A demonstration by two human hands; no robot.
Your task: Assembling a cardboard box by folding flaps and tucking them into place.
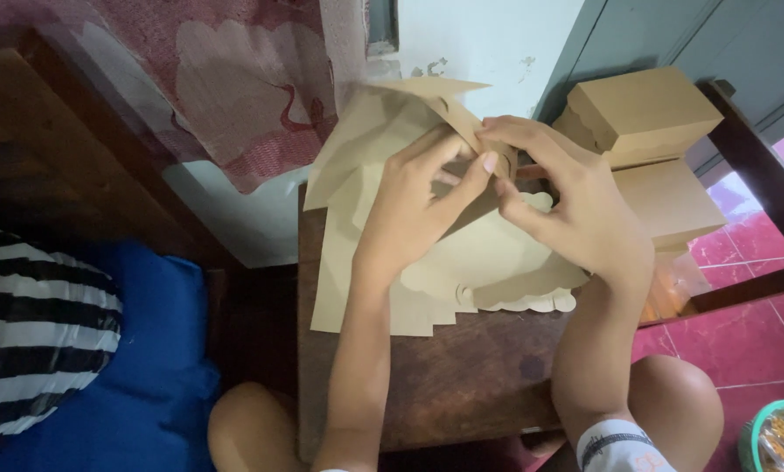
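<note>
Brown cardboard blank [383, 131] pinched by left hand [418, 205], right hand [567, 205]; tan boxes [645, 109] stacked right.

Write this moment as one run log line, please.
left hand: folding cardboard blank | right hand: same blank | flat blanks on table | boxes stacked right

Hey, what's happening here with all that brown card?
A person sits at a small wooden table and works a brown card blank with both bare hands. The left hand and right hand meet at its upper part, fingers pinching a flap. More flat blanks with scalloped edges lie under the hands. Folded boxes of the same card are stacked at the table's far right corner.
</note>
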